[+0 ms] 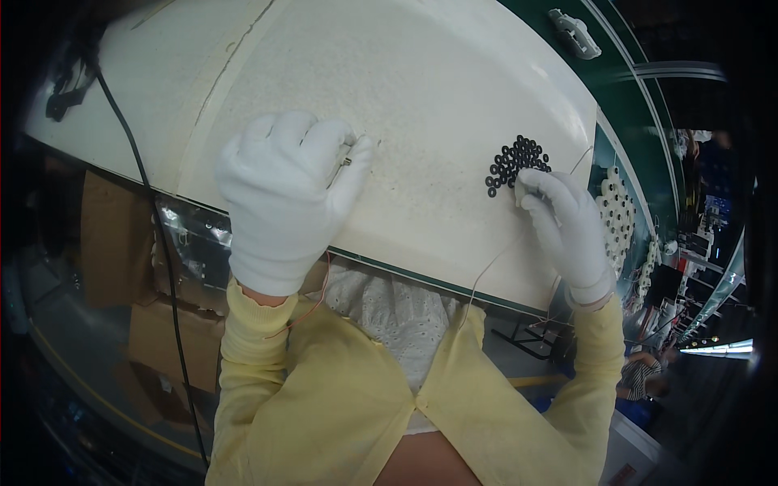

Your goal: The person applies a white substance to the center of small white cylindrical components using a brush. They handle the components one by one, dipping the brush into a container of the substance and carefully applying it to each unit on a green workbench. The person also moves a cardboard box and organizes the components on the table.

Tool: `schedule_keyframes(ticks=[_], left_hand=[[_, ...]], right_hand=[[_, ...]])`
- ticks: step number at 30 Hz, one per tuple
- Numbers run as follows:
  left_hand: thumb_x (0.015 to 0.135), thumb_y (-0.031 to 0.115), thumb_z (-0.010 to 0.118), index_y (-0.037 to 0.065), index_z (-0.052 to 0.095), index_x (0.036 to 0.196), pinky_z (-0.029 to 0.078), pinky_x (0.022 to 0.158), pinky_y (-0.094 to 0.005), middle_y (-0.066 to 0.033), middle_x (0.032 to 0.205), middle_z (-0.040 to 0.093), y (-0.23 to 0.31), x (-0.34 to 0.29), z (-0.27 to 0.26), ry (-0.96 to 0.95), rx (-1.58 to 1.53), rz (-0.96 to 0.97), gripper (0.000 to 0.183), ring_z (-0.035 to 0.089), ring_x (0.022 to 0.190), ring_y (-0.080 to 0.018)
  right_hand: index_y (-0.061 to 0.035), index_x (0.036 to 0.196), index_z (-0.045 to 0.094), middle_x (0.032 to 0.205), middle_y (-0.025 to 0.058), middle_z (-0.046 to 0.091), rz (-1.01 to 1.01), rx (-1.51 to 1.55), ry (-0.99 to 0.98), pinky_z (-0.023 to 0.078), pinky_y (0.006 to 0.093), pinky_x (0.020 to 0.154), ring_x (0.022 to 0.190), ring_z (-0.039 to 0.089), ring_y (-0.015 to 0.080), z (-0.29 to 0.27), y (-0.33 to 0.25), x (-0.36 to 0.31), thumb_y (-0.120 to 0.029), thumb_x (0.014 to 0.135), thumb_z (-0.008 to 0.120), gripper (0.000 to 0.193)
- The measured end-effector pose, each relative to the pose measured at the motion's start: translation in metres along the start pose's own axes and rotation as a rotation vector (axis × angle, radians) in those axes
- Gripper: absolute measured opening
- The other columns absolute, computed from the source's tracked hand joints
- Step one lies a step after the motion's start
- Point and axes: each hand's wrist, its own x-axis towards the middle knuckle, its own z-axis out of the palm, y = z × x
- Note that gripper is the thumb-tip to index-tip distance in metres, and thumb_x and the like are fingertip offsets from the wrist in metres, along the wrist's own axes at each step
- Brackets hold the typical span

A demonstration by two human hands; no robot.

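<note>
White gloves cover both hands. My left hand is closed above the left part of the white tabletop, with a small metal part showing between thumb and forefinger. A thin reddish wire hangs below this hand, past the table edge. Toward the right, a cluster of small black rings lies flat on the table. My right hand reaches the cluster's near edge, its fingertips drawn together. Whatever they may pinch is hidden. Another thin wire runs near this hand down toward my lap.
Many white pieces with dark centres stand in rows beyond the table's right edge. A white moulded object rests on the green surface at the far right. A black cable crosses the left side, near cardboard boxes. A person is in the right background.
</note>
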Motion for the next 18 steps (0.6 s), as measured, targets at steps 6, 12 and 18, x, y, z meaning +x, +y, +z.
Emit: schedule_keyframes(ticks=[6, 12, 18], left_hand=[[0.073, 0.015, 0.077, 0.01, 0.062, 0.07, 0.04, 0.055, -0.037, -0.0045, 0.066, 0.055, 0.0, 0.001, 0.001, -0.003, 0.003, -0.003, 0.015, 0.052, 0.062, -0.0242], [0.073, 0.015, 0.077, 0.01, 0.063, 0.072, 0.041, 0.057, -0.0371, -0.0036, 0.067, 0.055, 0.003, 0.001, -0.003, -0.07, 0.039, -0.046, 0.015, 0.053, 0.064, -0.0236], [0.074, 0.015, 0.077, 0.01, 0.063, 0.074, 0.041, 0.059, -0.0367, -0.0035, 0.07, 0.058, 0.004, -0.001, -0.001, -0.061, 0.052, -0.025, 0.014, 0.054, 0.065, -0.0236]], right_hand=[[-0.0089, 0.105, 0.063, 0.078, 0.0044, 0.063, -0.04, -0.187, -0.1, 0.046, 0.0363, 0.059, 0.07, 0.062, 0.0256, -0.009, -0.007, 0.004, -0.01, 0.083, 0.065, 0.022], [-0.0145, 0.103, 0.063, 0.07, 0.002, 0.056, -0.115, -0.367, -0.221, 0.04, 0.0369, 0.059, 0.063, 0.056, 0.0237, -0.023, -0.018, -0.011, -0.017, 0.082, 0.066, 0.022], [-0.0144, 0.103, 0.063, 0.07, 0.001, 0.058, -0.099, -0.338, -0.228, 0.041, 0.037, 0.059, 0.063, 0.058, 0.0237, -0.02, -0.019, -0.011, -0.017, 0.08, 0.066, 0.023]])
